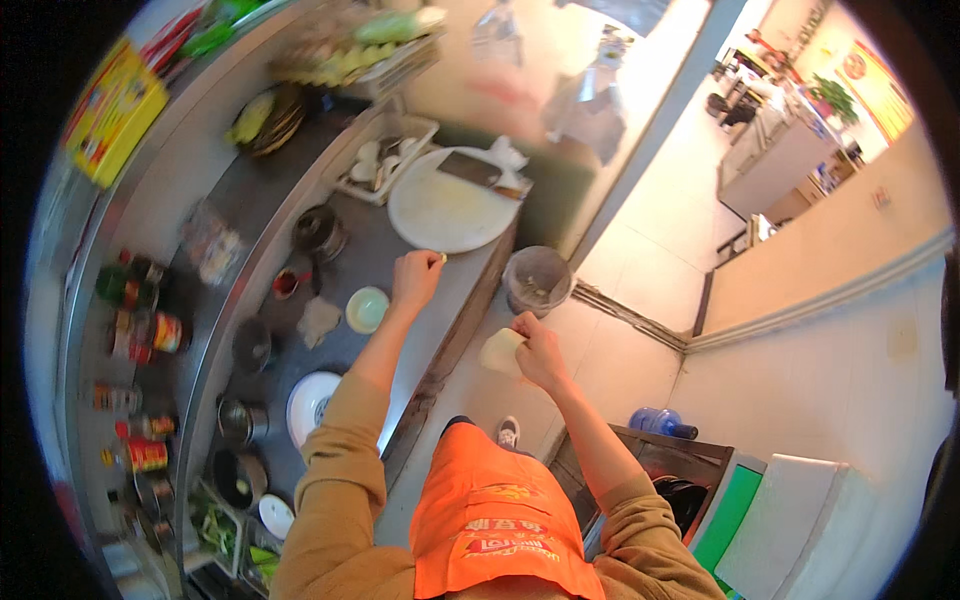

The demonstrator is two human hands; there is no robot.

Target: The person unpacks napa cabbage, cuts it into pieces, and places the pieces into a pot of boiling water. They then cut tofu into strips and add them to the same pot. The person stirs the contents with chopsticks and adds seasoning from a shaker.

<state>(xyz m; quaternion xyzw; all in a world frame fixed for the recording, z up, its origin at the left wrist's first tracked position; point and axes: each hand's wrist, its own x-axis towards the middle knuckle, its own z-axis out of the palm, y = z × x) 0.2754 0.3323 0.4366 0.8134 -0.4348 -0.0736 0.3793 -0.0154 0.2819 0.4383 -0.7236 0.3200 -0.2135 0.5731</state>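
Observation:
My left hand [418,281] is over the metal counter, just below the round white cutting board [442,214]. A small pale scrap [443,258] shows at its fingertips. Over the floor, my right hand [538,349] grips a pale, rounded, flat piece [501,352] whose exact kind I cannot tell. Past that hand stands a grey waste bucket [529,294] with scraps inside, beside the counter's edge. A cleaver [471,169] lies flat on the board's far side, its handle towards the right. Near my left wrist sits a small pale green bowl [367,309].
A white basket [375,196] with eggs stands behind the board. Along the counter are a dark pot [319,229], a white plate [309,401] and several pans. Sauce bottles [154,330] line the shelf. A wooden cabinet [667,442] and blue water bottle [656,421] are at right.

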